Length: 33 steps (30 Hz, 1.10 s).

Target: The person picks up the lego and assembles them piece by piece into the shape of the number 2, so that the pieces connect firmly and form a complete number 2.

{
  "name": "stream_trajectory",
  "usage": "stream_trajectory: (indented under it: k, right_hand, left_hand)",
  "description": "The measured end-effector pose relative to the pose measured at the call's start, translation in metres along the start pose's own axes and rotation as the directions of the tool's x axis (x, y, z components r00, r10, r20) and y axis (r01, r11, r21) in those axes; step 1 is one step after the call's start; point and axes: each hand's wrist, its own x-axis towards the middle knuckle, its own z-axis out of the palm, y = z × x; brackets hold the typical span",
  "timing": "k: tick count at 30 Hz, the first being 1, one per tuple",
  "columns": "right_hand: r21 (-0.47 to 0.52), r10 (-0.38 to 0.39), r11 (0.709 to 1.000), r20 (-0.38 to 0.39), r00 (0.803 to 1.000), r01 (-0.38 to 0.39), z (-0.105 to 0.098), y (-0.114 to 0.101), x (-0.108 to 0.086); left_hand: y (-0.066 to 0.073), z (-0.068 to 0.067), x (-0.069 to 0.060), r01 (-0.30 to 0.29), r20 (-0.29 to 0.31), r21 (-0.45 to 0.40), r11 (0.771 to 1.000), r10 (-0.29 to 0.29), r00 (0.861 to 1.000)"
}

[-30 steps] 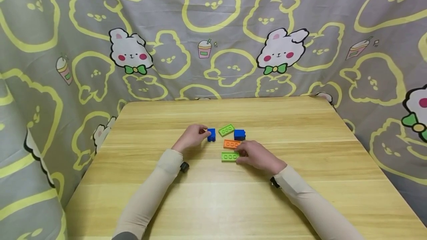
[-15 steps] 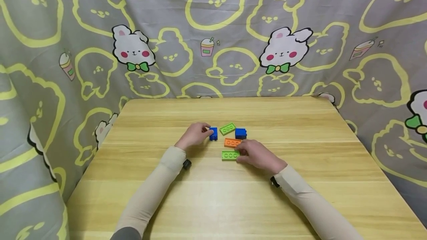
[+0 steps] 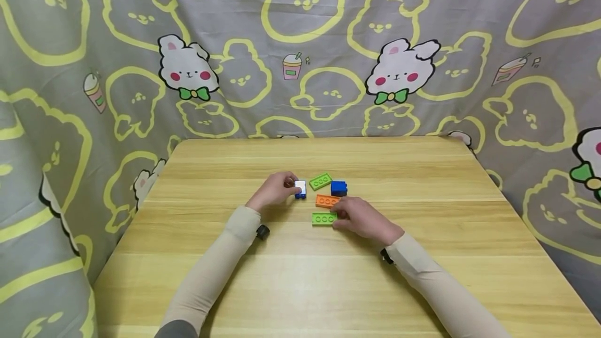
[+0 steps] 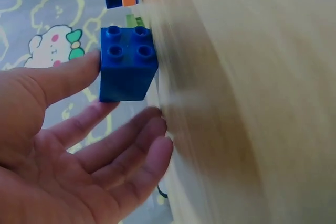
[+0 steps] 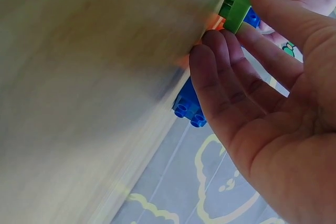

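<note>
My left hand (image 3: 274, 191) pinches a blue brick (image 3: 300, 190) between thumb and forefinger. Four studs show on that blue brick (image 4: 128, 61) in the left wrist view, where the other fingers of the left hand (image 4: 79, 145) are spread below it. With thumb and forefinger, my right hand (image 3: 367, 219) pinches the right end of the nearer green brick (image 3: 323, 219). The right wrist view shows the thumb and forefinger of the right hand (image 5: 273, 87) on either side of this green brick (image 5: 241, 3), its other fingertips close to the tabletop.
Just beyond the nearer green piece lies an orange brick (image 3: 325, 201). A second blue brick (image 3: 338, 188) and another green brick (image 3: 321, 181), set at an angle, are farther back. Patterned cloth (image 3: 328, 25) hangs behind the wooden table (image 3: 300, 286) and at both sides.
The blue brick in my left hand has tilted slightly, and its upper face now shines white. The head view has shifted a little. My right hand stays at the green brick.
</note>
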Motion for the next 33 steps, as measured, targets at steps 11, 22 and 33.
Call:
stream_trajectory:
  k: [11,22,33]
  right_hand:
    - [-0.007,-0.012,1.0,-0.004,1.0,0.012,0.0,-0.001,-0.001]
    - [0.002,0.004,1.0,-0.005,1.0,-0.004,0.0,0.001,0.0]
    - [0.023,0.019,1.0,0.002,1.0,-0.019,-0.002,0.004,0.005]
  left_hand:
    - [0.011,0.0,-0.006,0.002,0.066,-0.132,0.991,0.006,0.998]
    - [0.023,0.005,-0.019,-0.036,0.034,-0.238,0.971,0.045,0.998]
    - [0.025,0.01,-0.02,-0.079,0.024,-0.22,0.972,0.086,0.996]
